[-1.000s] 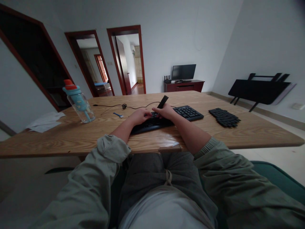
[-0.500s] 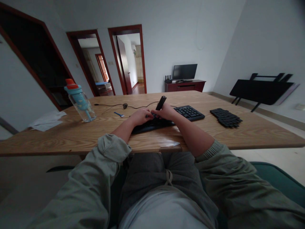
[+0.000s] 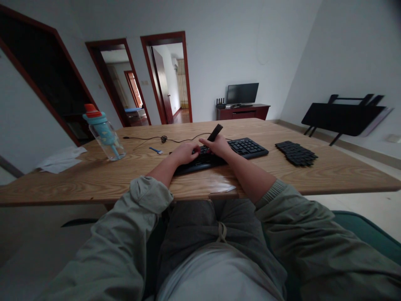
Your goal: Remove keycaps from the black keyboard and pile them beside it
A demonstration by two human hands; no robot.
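Gripping dark bar (image 3: 215, 132) in R hand (image 3: 219, 146), w/ fingers closed round its lower part; tilted to far right, lower end hidden by the hand. Holding L hand (image 3: 184, 153) at left part of kbd (image 3: 250, 147), w/ fingers curled down to the keys; can't tell if pinching smth or only pressing. Keeping both hands v. close together, thumb side to thumb side. Lying slantwise at near-middle of table (image 3: 109, 179): kbd, w/ right end farther off than left.

Prob. light & stiff, kbd, hard plastic, so apt to skid on smooth wood if pushed sideways; best steadied by frame at left or near edge, not by keys. Prob. fragile only in small key parts, if forced. Bar prob. light & rigid too; best held low, w/ thumb along side.

To right of kbd: pile of black pieces (image 3: 296, 154), flat & overlapping, too small to ID. To left: small blue brush (image 3: 155, 150), apart from hands; beyond, thin black cable (image 3: 163, 139) w/ tangle, leading right past far side of hands. Farther left: bottle (image 3: 106, 136) w/ red-topped lid, then white paper (image 3: 59, 161).
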